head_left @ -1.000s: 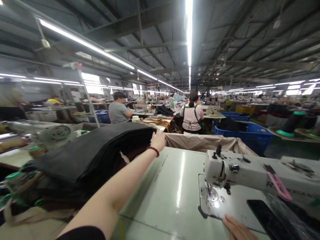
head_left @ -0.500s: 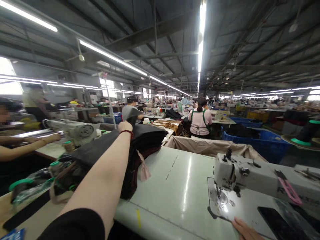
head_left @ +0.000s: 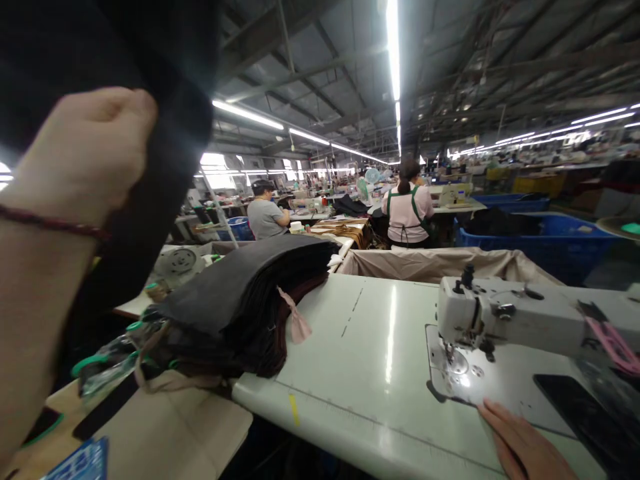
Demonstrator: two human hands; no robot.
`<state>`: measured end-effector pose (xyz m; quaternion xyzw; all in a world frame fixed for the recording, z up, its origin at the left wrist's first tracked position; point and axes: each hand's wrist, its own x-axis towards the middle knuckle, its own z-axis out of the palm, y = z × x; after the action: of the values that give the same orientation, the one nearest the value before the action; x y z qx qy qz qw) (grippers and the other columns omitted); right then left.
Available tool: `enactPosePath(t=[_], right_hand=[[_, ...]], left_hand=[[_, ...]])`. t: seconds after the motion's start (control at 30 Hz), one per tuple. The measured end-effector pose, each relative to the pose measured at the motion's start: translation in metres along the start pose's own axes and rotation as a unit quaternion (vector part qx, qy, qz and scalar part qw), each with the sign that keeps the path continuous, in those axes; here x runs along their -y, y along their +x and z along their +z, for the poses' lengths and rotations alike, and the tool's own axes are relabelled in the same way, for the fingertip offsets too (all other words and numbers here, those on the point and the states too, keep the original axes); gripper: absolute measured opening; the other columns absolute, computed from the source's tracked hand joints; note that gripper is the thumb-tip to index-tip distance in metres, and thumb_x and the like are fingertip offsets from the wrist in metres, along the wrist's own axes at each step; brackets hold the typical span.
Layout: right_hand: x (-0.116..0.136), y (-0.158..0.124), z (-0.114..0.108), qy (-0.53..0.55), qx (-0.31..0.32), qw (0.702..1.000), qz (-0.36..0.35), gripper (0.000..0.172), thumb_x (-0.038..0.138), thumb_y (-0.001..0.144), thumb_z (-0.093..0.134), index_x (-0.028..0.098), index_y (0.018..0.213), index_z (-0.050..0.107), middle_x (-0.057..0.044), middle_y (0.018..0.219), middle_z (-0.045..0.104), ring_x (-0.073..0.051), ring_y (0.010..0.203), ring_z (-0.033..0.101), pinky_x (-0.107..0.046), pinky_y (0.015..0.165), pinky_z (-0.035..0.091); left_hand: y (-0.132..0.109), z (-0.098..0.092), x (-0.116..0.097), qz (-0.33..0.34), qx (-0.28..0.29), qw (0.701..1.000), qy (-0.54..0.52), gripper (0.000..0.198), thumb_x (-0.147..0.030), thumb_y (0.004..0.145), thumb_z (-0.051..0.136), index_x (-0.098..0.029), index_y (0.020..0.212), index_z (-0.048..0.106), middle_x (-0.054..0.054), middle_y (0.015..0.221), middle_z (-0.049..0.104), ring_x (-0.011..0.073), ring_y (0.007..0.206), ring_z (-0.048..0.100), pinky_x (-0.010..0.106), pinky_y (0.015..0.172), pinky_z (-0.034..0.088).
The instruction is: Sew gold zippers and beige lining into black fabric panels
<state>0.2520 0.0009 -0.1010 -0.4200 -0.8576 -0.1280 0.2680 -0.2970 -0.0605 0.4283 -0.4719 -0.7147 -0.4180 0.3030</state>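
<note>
High on the left, my left hand (head_left: 95, 143) is closed on a dark fabric piece (head_left: 175, 127), which hangs close to the camera and blurs at its edges. Beyond it, a thick stack of dark fabric pieces (head_left: 240, 273) lies bent over the table's left side, a small pink cloth strip (head_left: 295, 319) sticking out of it. My right hand (head_left: 525, 440) rests flat at the front of the pale green sewing table (head_left: 345, 360), fingers stretched out. Just past those fingertips stands the white sewing machine (head_left: 480, 310), its needle area lit.
A black phone (head_left: 575, 407) and pink-handled snips (head_left: 615, 343) lie by the machine. Behind the table is a beige cloth-lined bin (head_left: 400, 267), with a blue bin (head_left: 560, 240) beyond. Spools and a side board (head_left: 190, 427) are on the left. Two people sit working ahead.
My left hand has lifted a dark fabric piece off the stack and brought it up and left, close to the camera. My right hand stays on the table. The view has shifted slightly.
</note>
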Motion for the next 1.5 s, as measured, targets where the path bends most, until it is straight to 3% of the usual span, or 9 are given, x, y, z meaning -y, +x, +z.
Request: enactPosePath(t=[0.13,0.27,0.47,0.67,0.77,0.9,1.2,1.4,1.5], right_hand=[[0.011,-0.001,-0.009,0.024,0.036,0.998,0.053,0.046,0.039,0.091,0.051,0.028,0.135,0.057,-0.003,0.142,0.054,-0.027,0.125,0.055,-0.047,0.105,0.047],[0.018,0.004,-0.020,0.044,0.050,0.996,0.066,0.043,0.033,0.094,0.048,0.027,0.135,0.057,-0.004,0.141,0.054,-0.025,0.127,0.054,-0.046,0.108,0.045],[0.024,0.009,-0.027,0.065,0.046,0.994,0.079,0.042,0.028,0.094,0.047,0.026,0.135,0.056,-0.004,0.140,0.055,-0.024,0.128,0.053,-0.046,0.109,0.043],[0.027,0.011,-0.031,0.066,0.052,0.992,0.097,0.041,0.028,0.095,0.046,0.026,0.135,0.056,-0.003,0.142,0.054,-0.023,0.128,0.052,-0.046,0.110,0.042],[0.030,0.013,-0.036,0.059,0.067,0.991,0.104,0.041,0.027,0.095,0.044,0.025,0.135,0.056,-0.003,0.143,0.053,-0.023,0.130,0.050,-0.045,0.111,0.041],[0.032,0.016,-0.040,0.054,0.078,0.990,0.106,0.042,0.024,0.095,0.043,0.024,0.136,0.055,-0.003,0.143,0.053,-0.022,0.132,0.049,-0.045,0.112,0.040],[0.036,0.023,-0.051,0.063,0.090,0.987,0.120,0.044,0.019,0.095,0.041,0.026,0.136,0.053,-0.002,0.143,0.053,-0.021,0.132,0.048,-0.046,0.112,0.040],[0.034,0.019,-0.050,0.066,0.097,0.986,0.117,0.042,0.022,0.096,0.040,0.026,0.137,0.051,-0.001,0.145,0.050,-0.021,0.133,0.046,-0.046,0.113,0.039],[0.030,0.017,-0.047,0.073,0.100,0.986,0.114,0.042,0.024,0.097,0.040,0.027,0.138,0.049,-0.001,0.146,0.050,-0.021,0.134,0.046,-0.047,0.114,0.037]], left_hand=[[-0.067,0.003,-0.079,-0.044,0.240,0.963,-0.115,0.066,-0.059,0.089,0.033,-0.012,0.135,0.046,-0.007,0.083,0.057,0.0369,0.092,0.065,0.057,0.063,0.041],[-0.096,0.039,-0.119,-0.034,0.329,0.901,-0.282,0.056,-0.049,0.095,0.038,-0.006,0.127,0.054,-0.005,0.085,0.063,0.0284,0.094,0.067,0.051,0.074,0.048],[-0.120,0.146,-0.068,-0.056,0.368,0.897,-0.239,0.049,-0.045,0.103,0.034,-0.005,0.116,0.058,-0.002,0.094,0.069,0.0136,0.091,0.063,0.030,0.083,0.052],[-0.238,0.244,0.003,-0.060,0.454,0.882,-0.112,0.034,-0.039,0.096,0.056,-0.013,0.117,0.060,0.009,0.113,0.064,0.0209,0.098,0.065,0.042,0.087,0.054],[-0.299,0.278,0.008,-0.001,0.449,0.890,-0.083,0.050,-0.038,0.096,0.053,-0.015,0.140,0.044,0.018,0.147,0.043,0.0311,0.136,0.041,0.051,0.110,0.037],[-0.356,0.312,-0.006,0.098,0.474,0.870,-0.091,0.057,-0.048,0.099,0.041,-0.023,0.150,0.033,0.013,0.158,0.028,0.0301,0.148,0.021,0.048,0.117,0.025],[-0.360,0.324,0.000,0.233,0.507,0.824,-0.099,0.056,-0.050,0.098,0.042,-0.031,0.150,0.033,0.005,0.161,0.023,0.0309,0.149,0.016,0.055,0.119,0.013],[-0.374,0.287,-0.028,0.286,0.531,0.786,-0.134,0.049,-0.039,0.105,0.016,-0.028,0.151,0.031,0.001,0.158,0.030,0.0150,0.147,0.025,0.039,0.121,0.020],[-0.388,0.268,-0.042,0.320,0.544,0.762,-0.148,0.053,-0.050,0.102,0.029,-0.033,0.152,0.027,-0.001,0.160,0.024,0.0174,0.149,0.020,0.040,0.122,0.016]])
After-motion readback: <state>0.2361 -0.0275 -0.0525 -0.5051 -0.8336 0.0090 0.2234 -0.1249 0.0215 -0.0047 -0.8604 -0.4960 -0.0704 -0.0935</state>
